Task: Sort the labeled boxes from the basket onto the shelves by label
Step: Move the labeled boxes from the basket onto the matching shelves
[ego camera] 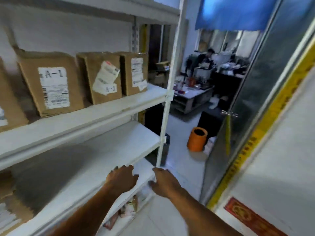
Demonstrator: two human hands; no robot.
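Observation:
A white metal shelf unit [105, 114] fills the left of the view. On its upper board stand three brown cardboard boxes: a large one [51, 84] labeled A-1, a middle one [104, 77] also labeled A-1, and a narrower one [134, 72] with a label I cannot read. My left hand [121, 179] hovers with relaxed fingers over the front edge of the lower board and holds nothing. My right hand [164, 182] is held out just off the shelf's right corner, fingers loose, also holding nothing. The basket is out of view.
Another box [8, 106] is cut off at the left edge. Packets [129, 210] lie on the lowest board. An orange bin [196, 138] stands on the floor beyond the shelf post [163, 126]. A glass door [238, 126] is at right; a person sits at a cluttered desk [194, 94] behind.

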